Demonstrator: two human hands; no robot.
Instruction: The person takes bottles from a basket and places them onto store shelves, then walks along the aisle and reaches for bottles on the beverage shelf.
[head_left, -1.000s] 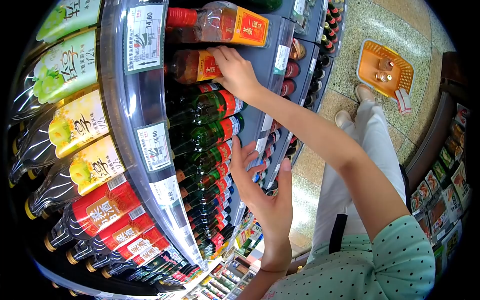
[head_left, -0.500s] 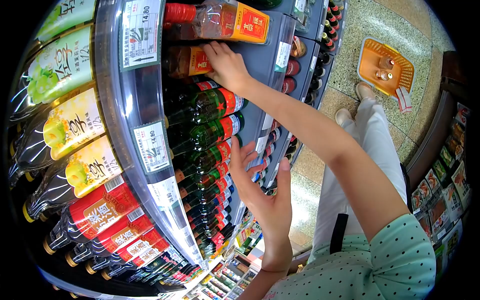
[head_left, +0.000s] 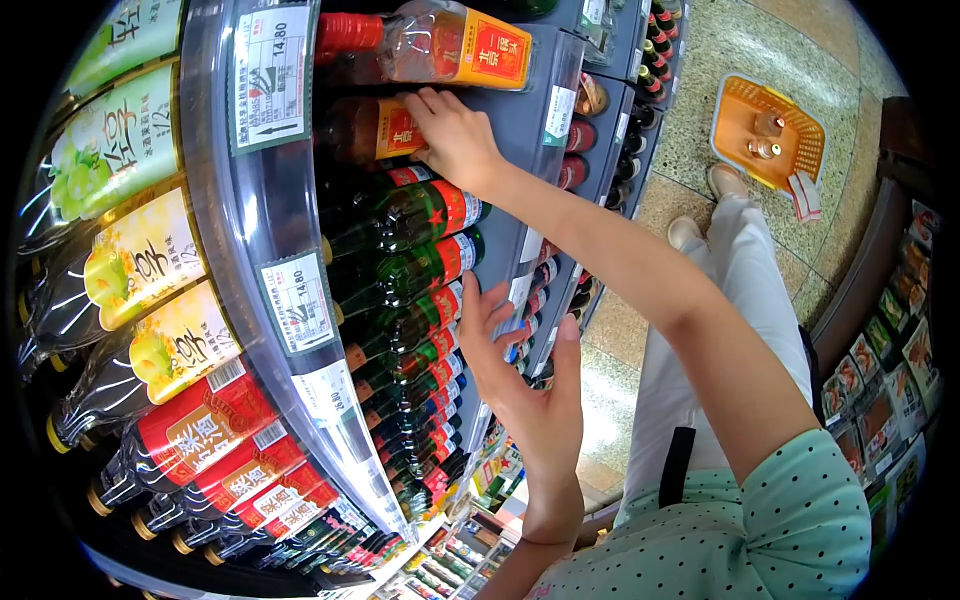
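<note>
My right hand [head_left: 455,135] reaches onto the shelf, its fingers wrapped round a clear liquor bottle [head_left: 395,128] with an orange and red label. Beside it stands a similar liquor bottle [head_left: 470,48] with a red cap. My left hand [head_left: 525,390] hovers near the shelf edge, fingers spread and thumb apart, holding nothing. A row of green glass bottles [head_left: 430,265] with red star labels fills the shelf between and past my hands.
Along the upper shelf edge, price tags [head_left: 270,75] hang below bottles with fruit labels [head_left: 150,255] and red-labelled bottles [head_left: 205,430]. An orange basket [head_left: 735,130] with two bottles in it rests on the tiled floor. Packaged goods [head_left: 890,380] line a display opposite.
The camera view has shifted slightly, so the shelf sits a little further left. Both hands keep nearly the same pose, the right one still on the liquor bottle.
</note>
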